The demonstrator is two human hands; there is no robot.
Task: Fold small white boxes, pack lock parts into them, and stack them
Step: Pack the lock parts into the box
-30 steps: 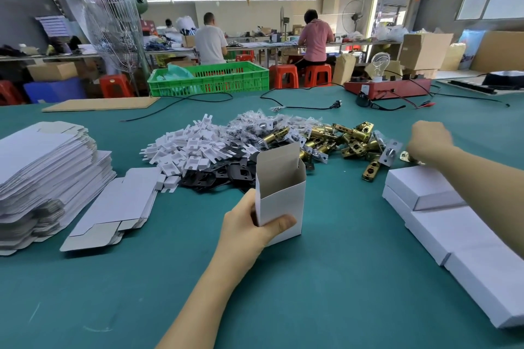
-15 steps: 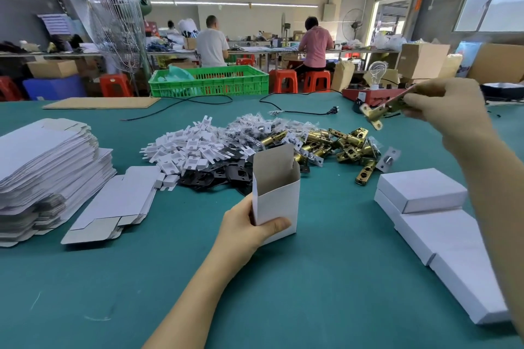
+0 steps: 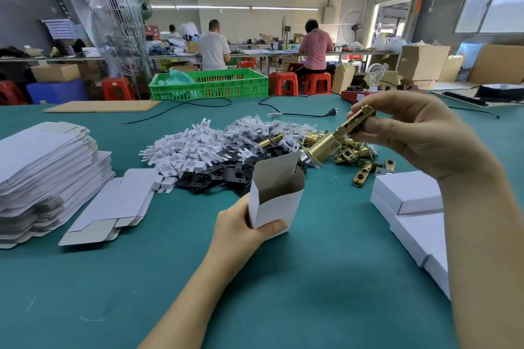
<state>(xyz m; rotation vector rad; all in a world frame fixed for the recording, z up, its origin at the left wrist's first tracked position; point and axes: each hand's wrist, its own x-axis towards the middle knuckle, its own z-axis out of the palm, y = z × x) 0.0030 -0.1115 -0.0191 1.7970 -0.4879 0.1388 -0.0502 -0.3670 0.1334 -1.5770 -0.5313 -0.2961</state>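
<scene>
Standing upright on the green table (image 3: pixel 312 278), an open white box (image 3: pixel 276 195) is gripped near its base by the left hand (image 3: pixel 241 227), thumb curled across the front. A brass latch (image 3: pixel 337 136) is pinched in the curled fingers of the right hand (image 3: pixel 419 133), tilted, its round end just above the box mouth. Closed boxes (image 3: pixel 408 193) lie below the right wrist.

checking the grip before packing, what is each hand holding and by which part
Left hand grips the open white box by its lower side. Right hand holds the brass latch by its flat rear end.
</scene>
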